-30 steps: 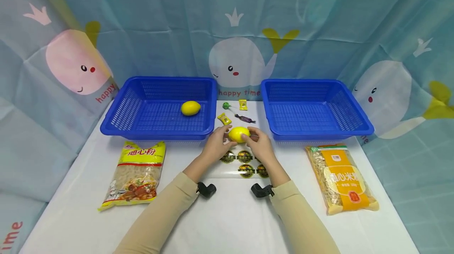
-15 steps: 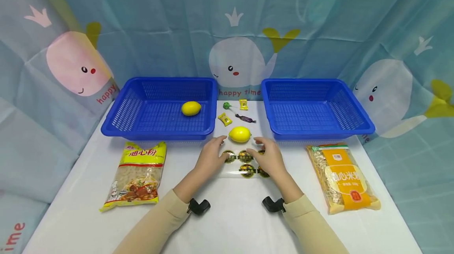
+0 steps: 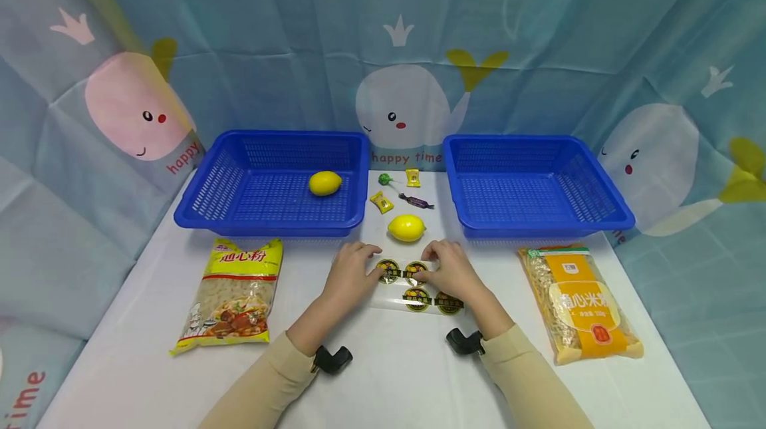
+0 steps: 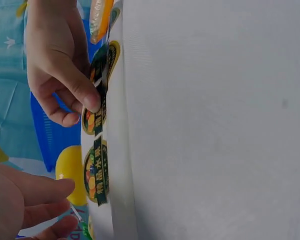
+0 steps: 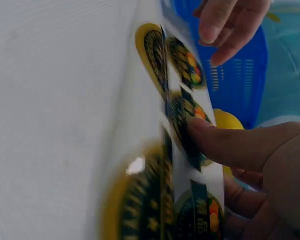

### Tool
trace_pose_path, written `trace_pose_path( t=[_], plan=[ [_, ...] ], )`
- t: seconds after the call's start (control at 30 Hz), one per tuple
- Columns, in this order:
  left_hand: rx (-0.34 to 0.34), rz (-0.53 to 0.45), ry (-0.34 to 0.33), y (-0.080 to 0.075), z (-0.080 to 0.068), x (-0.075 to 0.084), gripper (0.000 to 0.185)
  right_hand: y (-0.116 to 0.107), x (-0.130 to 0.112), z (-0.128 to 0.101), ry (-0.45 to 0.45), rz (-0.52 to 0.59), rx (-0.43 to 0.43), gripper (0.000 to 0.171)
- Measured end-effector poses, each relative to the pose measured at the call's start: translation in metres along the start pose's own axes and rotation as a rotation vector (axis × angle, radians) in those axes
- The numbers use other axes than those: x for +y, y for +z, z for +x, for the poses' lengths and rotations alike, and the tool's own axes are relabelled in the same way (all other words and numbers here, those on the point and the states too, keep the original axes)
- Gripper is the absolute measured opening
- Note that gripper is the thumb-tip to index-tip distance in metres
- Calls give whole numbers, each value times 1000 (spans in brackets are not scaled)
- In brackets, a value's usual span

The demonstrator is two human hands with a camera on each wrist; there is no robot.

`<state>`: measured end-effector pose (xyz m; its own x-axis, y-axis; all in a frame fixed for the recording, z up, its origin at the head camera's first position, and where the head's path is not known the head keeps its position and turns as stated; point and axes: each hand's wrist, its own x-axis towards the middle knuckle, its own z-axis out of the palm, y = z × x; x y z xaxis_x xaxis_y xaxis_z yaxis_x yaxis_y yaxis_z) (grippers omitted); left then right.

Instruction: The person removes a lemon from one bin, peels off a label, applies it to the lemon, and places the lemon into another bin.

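A clear sheet of round fruit stickers lies in front of me, its face tilted up in the wrist views. My right hand pinches its far edge, thumb on a sticker and fingers behind. At the sheet's left end is my left hand, fingers loosely bent with nothing between them; in the left wrist view its fingertips are just beside the edge. Just beyond the sheet, a yellow lemon rests on the white table, untouched by either hand.
Behind are two blue baskets: the left basket holds another lemon, the right basket stands opposite. Several wrapped candies and a green lollipop lie between them. Pasta bags flank the hands, yellow left and orange right.
Both hands have let go of the near lemon and drawn back from it. The right hand has taken hold of the sticker sheet, which has shifted slightly toward me.
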<state>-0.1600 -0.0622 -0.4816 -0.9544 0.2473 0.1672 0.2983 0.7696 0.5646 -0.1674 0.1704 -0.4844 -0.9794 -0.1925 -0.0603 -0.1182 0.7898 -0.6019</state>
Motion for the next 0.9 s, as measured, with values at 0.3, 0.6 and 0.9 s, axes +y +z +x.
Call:
trace_pose_path(
  t=[0.3, 0.6, 0.9],
  plan=[
    [33, 29, 115, -8, -4, 7, 30, -23, 4, 2, -111, 254, -275, 20],
    [78, 29, 179, -15, -5, 15, 24, -40, 9, 7, -137, 402, -414, 20],
    [106, -54, 204, -18, -6, 12, 7, -38, 12, 17, -129, 379, -438, 24]
  ],
)
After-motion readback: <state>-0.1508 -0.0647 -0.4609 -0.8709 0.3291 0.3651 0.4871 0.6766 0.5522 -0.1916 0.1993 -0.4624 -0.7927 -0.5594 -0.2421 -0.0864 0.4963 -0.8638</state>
